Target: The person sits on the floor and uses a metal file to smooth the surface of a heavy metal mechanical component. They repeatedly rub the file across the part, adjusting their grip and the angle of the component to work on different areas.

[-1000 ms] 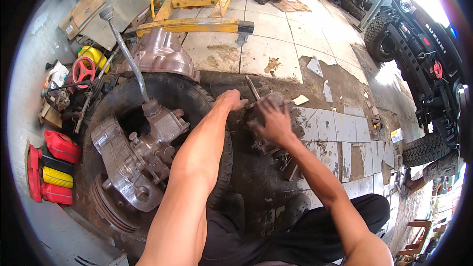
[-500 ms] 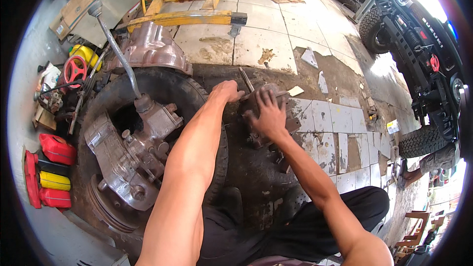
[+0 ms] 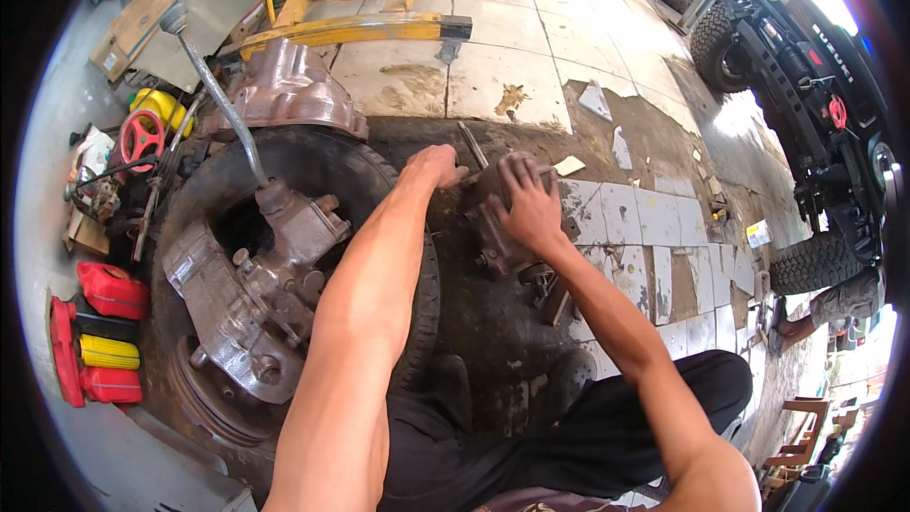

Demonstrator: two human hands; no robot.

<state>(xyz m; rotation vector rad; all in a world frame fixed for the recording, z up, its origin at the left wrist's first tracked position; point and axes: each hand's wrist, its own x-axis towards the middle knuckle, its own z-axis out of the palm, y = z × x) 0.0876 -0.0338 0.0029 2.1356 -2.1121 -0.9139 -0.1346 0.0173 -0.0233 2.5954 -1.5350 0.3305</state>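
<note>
Both hands work on a greasy metal casing (image 3: pixel 502 228) that sits on the dirty floor (image 3: pixel 493 322), just to the right of an old tyre (image 3: pixel 313 171). The right hand (image 3: pixel 526 204) lies spread flat on top of it, fingers open, pressing down, probably to keep it from rocking. The left hand (image 3: pixel 434 166) is curled at the casing's left edge beside a thin metal rod (image 3: pixel 472 144); whether it actually grips anything is hard to tell from here. A gearbox (image 3: pixel 256 294) rests cradled in the tyre, its lever (image 3: pixel 213 85) sticking up. Red and yellow cans (image 3: pixel 104 341) stand at far left.
</note>
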